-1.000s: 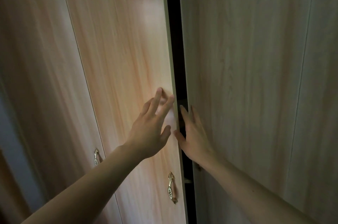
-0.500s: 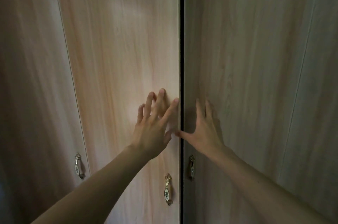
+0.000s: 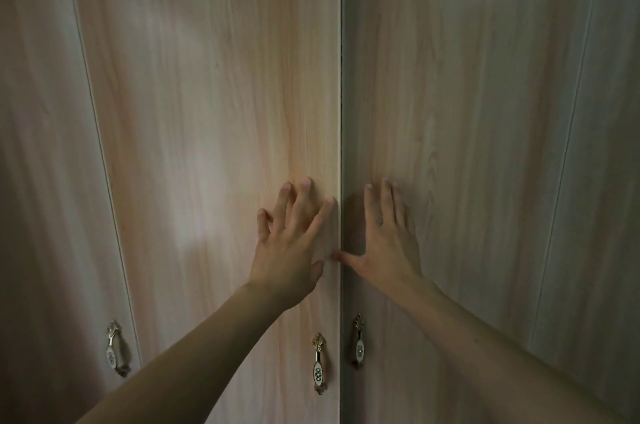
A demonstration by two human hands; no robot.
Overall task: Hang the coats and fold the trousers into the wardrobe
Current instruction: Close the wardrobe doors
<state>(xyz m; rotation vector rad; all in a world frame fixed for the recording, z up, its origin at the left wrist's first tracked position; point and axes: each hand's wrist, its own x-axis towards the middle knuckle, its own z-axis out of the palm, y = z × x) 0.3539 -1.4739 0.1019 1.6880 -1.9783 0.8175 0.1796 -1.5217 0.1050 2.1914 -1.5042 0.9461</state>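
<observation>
Two pale wood-grain wardrobe doors fill the head view and meet at a thin seam in the middle. My left hand [image 3: 292, 243] presses flat with spread fingers on the left door [image 3: 214, 111], just left of the seam. On the right door [image 3: 460, 111], my right hand [image 3: 386, 236] lies flat with straight fingers, its thumb reaching the seam. Neither hand holds anything. No coats or trousers are in view, and the inside of the wardrobe is hidden.
Ornate metal handles hang low on the doors: one [image 3: 318, 363] left of the seam, one [image 3: 359, 342] right of it, and a third [image 3: 113, 349] on a further door panel at the far left. The room is dim.
A second ago a dark gap stood open between the doors, with my right fingers at the right door's edge. Both doors have swung together and the gap has shrunk to a thin seam.
</observation>
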